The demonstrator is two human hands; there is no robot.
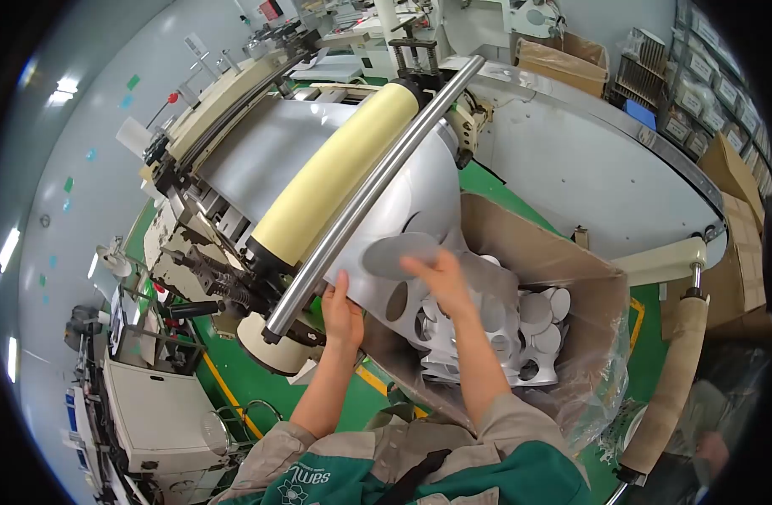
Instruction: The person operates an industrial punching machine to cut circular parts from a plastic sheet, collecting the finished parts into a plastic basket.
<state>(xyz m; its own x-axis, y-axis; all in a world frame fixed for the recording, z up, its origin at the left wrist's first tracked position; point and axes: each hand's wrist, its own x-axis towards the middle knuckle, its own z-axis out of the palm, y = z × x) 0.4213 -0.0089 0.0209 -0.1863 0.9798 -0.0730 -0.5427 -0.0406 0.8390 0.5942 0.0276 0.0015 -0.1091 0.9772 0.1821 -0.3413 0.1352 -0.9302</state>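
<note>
A silvery sheet (407,189) comes off the machine's rollers and hangs down in front of me, with round holes cut in its lower part. My left hand (342,316) grips the sheet's near left edge, thumb in front and fingers mostly hidden behind. Pinched in my right hand (443,279) is a grey oval-looking disc (396,256), held just in front of the sheet. Below, a cardboard box (563,244) lined with clear plastic holds folded punched sheet (497,307) and several loose discs (548,338).
Above the sheet run a yellow roller (340,172) and a bare steel bar (378,194). A large white panel (592,160) stands at the right, near a brown-wrapped roller (668,387). A white cabinet (163,412) is at lower left on the green floor.
</note>
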